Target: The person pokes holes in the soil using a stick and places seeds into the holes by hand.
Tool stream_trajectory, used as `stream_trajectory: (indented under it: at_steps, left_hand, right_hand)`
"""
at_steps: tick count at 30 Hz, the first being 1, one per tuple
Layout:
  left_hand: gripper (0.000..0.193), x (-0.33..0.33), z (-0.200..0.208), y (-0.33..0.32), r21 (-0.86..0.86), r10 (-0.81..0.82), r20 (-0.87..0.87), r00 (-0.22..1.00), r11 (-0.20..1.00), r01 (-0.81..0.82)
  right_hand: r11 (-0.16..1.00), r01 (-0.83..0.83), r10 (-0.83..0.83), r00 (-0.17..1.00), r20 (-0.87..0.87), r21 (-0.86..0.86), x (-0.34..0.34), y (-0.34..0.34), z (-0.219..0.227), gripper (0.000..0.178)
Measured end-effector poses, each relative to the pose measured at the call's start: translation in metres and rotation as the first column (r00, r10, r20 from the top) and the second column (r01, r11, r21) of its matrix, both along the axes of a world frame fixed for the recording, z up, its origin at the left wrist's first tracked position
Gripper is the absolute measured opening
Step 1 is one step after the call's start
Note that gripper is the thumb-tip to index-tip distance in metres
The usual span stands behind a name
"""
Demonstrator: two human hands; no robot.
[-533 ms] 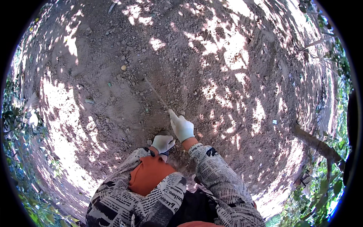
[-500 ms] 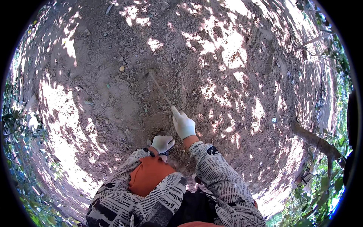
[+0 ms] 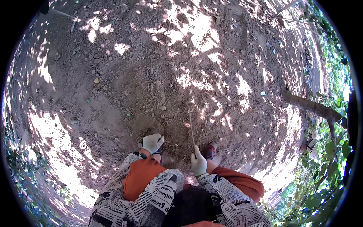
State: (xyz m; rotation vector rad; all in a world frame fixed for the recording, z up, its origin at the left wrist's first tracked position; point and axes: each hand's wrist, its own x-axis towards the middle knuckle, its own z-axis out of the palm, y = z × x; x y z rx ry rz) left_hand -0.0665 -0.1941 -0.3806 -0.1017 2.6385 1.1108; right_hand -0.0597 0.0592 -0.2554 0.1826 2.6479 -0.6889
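My right hand (image 3: 198, 163), in a white glove, is closed round the near end of a thin, pale stick (image 3: 191, 126). The stick points away from me over the dirt, its far end close to the ground; whether it touches I cannot tell. Beside my left shoe (image 3: 151, 132), my left hand (image 3: 152, 142), also white-gloved, is curled into a fist. Its fingers hide whatever may be inside. Both forearms wear sleeves with a black and white newsprint pattern. My right shoe (image 3: 210, 150), dark and reddish, shows just right of my right hand.
Dry, crumbly soil (image 3: 124, 87) with small stones and patches of sunlight spreads all round. A thick bent branch (image 3: 315, 107) reaches in from the right. Green leaves (image 3: 314, 200) fringe both sides. A small yellowish stone (image 3: 96, 80) lies at the left.
My right hand has drawn back toward my body. The stick has swung from pointing far left to nearly straight ahead. My left hand stays by my left shoe; the view has shifted to the right.
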Motion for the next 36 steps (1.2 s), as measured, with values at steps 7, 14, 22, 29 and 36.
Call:
stream_trajectory:
  at_steps: [7,14,22,29,36]
  left_hand:
    - [0.027,0.000,0.001,-0.002,-0.016,-0.004,0.022,1.000,1.000,0.004]
    - [0.029,-0.007,0.000,0.013,0.010,-0.036,0.034,0.999,0.999,0.036]
    - [0.030,-0.002,0.004,-0.008,-0.045,-0.019,0.078,0.997,0.999,0.022]
    - [0.032,-0.002,-0.002,0.002,-0.038,-0.008,0.042,0.999,0.999,0.010]
    - [0.032,-0.002,-0.003,0.011,-0.042,-0.012,0.049,0.999,0.999,0.015]
  right_hand:
    - [0.979,0.176,-0.184,0.980,-0.078,-0.101,-0.109,-0.030,-0.063,0.049]
    - [0.900,0.435,-0.432,0.893,-0.126,-0.005,-0.280,0.020,-0.066,0.045]
    - [0.939,0.336,-0.344,0.928,0.142,0.076,-0.090,0.020,-0.027,0.050]
    - [0.959,0.282,-0.282,0.959,-0.007,0.011,0.006,0.019,-0.006,0.047]
    - [0.922,0.386,-0.384,0.922,-0.055,0.038,-0.077,0.044,-0.051,0.048]
